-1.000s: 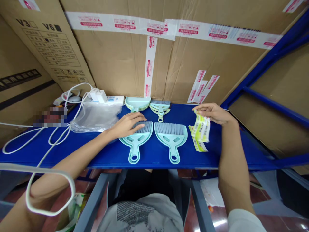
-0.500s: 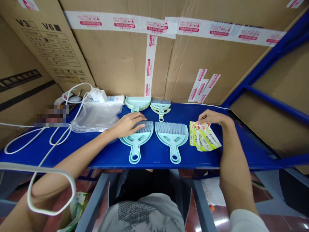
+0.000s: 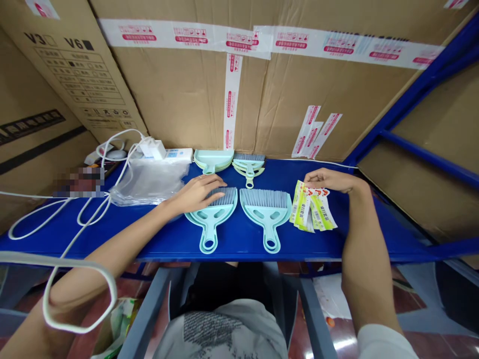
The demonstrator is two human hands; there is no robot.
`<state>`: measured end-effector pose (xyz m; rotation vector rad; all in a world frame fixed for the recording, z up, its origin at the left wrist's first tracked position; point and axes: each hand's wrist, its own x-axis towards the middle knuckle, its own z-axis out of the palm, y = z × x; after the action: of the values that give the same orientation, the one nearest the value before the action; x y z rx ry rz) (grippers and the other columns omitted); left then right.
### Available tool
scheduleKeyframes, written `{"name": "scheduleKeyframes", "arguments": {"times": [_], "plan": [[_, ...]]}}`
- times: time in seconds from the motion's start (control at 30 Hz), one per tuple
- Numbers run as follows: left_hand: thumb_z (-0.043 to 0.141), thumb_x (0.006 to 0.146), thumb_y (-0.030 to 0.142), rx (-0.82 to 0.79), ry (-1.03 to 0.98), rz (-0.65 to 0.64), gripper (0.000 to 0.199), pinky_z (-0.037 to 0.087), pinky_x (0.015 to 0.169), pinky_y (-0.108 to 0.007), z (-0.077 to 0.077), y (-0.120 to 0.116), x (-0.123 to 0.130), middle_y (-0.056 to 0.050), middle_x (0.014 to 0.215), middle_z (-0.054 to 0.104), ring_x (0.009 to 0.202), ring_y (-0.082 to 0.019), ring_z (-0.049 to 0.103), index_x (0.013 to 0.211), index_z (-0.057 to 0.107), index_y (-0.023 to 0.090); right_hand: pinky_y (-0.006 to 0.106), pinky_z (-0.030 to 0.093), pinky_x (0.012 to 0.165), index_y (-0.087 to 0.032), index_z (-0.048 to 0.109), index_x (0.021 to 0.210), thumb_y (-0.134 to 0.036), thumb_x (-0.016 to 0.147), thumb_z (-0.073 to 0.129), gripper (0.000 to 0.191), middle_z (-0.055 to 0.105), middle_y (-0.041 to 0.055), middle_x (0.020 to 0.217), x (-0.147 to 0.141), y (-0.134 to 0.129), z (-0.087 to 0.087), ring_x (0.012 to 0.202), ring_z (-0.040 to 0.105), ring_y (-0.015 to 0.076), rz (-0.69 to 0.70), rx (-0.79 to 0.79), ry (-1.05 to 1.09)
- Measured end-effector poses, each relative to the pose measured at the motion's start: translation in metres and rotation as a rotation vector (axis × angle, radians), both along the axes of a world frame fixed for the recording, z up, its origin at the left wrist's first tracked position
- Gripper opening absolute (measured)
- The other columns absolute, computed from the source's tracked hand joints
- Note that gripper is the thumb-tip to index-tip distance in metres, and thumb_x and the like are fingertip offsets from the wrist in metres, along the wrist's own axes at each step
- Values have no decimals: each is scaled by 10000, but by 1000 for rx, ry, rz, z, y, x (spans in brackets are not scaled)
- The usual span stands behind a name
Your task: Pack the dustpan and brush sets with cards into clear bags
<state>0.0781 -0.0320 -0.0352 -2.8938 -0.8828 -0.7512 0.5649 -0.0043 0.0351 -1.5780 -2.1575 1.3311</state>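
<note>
Two mint-green dustpans, each with a grey-bristled brush on it, lie side by side, handles toward me. My left hand (image 3: 204,193) rests with fingers spread on the upper left part of the left set (image 3: 211,217). The right set (image 3: 266,212) is untouched. Farther right, my right hand (image 3: 318,180) has its fingers bent together at the top edge of several yellow-green and white printed labels (image 3: 322,212), which lie fanned out on the blue table (image 3: 164,245).
Stacked dustpans (image 3: 213,159) and smaller brushes (image 3: 250,167) stand at the back by a cardboard wall (image 3: 179,94). Clear plastic bags (image 3: 149,182), a power strip (image 3: 179,153) and white cables (image 3: 88,215) are at the left. A blue frame bar (image 3: 430,162) runs at the right.
My right hand has shifted slightly right and up, and the labels under its fingers have spread and turned. My left hand has stayed on the left set.
</note>
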Motion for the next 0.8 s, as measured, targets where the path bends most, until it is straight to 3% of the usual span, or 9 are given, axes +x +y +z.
{"name": "scheduleKeyframes", "arguments": {"times": [0.17, 0.33, 0.67, 0.8], "plan": [[464, 1117, 463, -11, -14, -3, 408, 565, 1058, -498, -1, 1, -1, -135, 1278, 729, 1222, -312, 703, 1315, 701, 197, 290, 459, 652, -186, 734, 899, -743, 711, 874, 604, 783, 62, 861, -4, -6, 4, 710, 673, 178, -51, -22, 110], [456, 1122, 459, 16, 11, -2, 401, 562, 1058, -489, -2, 2, -1, -131, 1284, 729, 1227, -310, 699, 1315, 689, 196, 262, 420, 590, -175, 731, 916, -675, 723, 901, 562, 759, 46, 826, -15, -1, -5, 662, 640, 144, -49, -52, 184], [451, 1126, 442, 30, 22, 4, 387, 560, 1049, -489, -1, 1, -2, -130, 1290, 721, 1232, -311, 696, 1322, 673, 193, 274, 449, 637, -187, 776, 1124, -583, 642, 951, 648, 775, 46, 869, -4, 15, -22, 720, 647, 167, 42, -59, 80], [458, 1126, 434, 44, 27, 6, 382, 563, 1041, -484, 0, 1, -1, -133, 1286, 720, 1216, -310, 700, 1317, 673, 184, 302, 466, 691, -192, 818, 1017, -656, 623, 931, 620, 802, 67, 895, -2, 16, -20, 784, 688, 210, 9, 18, -23]]}}
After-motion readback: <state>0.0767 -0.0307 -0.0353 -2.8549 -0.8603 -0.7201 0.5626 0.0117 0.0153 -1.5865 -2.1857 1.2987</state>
